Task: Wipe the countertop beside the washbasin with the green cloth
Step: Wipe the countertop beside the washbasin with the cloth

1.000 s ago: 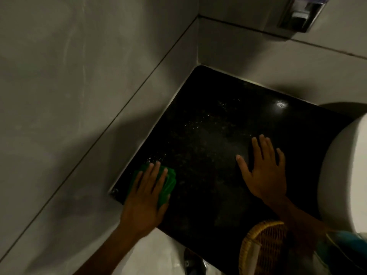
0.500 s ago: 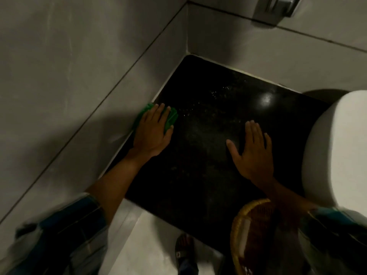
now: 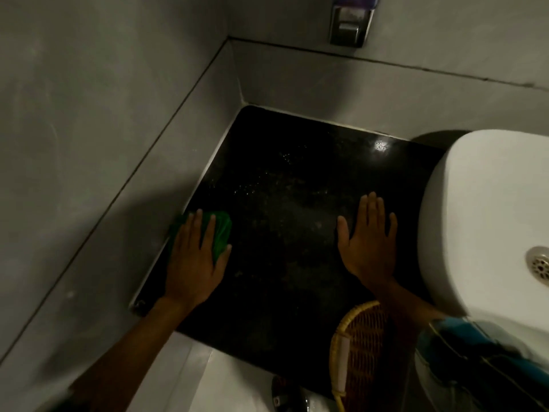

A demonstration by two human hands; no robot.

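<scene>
The black speckled countertop (image 3: 291, 179) fills the corner between two grey walls. My left hand (image 3: 193, 263) lies flat on the green cloth (image 3: 222, 230), pressing it onto the counter's left edge against the wall; most of the cloth is hidden under my fingers. My right hand (image 3: 370, 242) rests palm down on the counter with fingers spread and nothing in it, just left of the white washbasin (image 3: 475, 203).
A woven wicker basket (image 3: 361, 358) stands at the counter's front edge under my right forearm. A metal dispenser (image 3: 350, 23) hangs on the back wall. The basin's drain (image 3: 539, 267) shows at the right edge. Below is a pale floor with a sandalled foot (image 3: 286, 394).
My left hand first slid the cloth away from me along the wall, then drew it back toward the front. My right hand stayed flat on the counter.
</scene>
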